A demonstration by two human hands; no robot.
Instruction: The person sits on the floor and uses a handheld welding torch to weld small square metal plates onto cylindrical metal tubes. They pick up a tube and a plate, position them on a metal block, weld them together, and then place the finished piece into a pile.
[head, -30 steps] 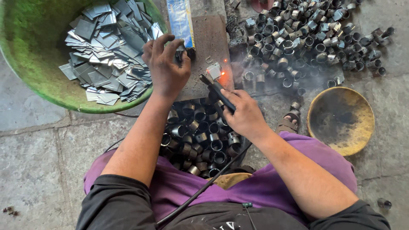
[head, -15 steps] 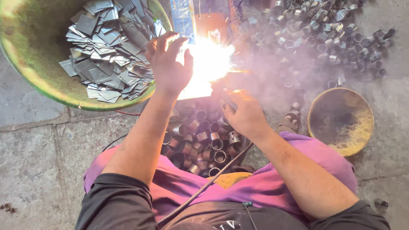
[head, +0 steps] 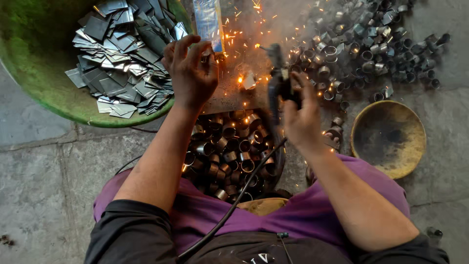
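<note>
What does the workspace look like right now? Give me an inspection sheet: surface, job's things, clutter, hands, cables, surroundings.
Surface: rusty metal plate on a stone floor, sparks flying.
Job's things: small glowing metal piece on the plate; dark welding holder.
Clutter: green basin of flat metal squares; short metal rings between the knees; ring pile at upper right; empty brass bowl.
Hands: left hand raised, fingers spread, empty; right hand grips the holder.
Cables: black cable runs across the lap.
Surroundings: smoke; nothing else seen.
</note>
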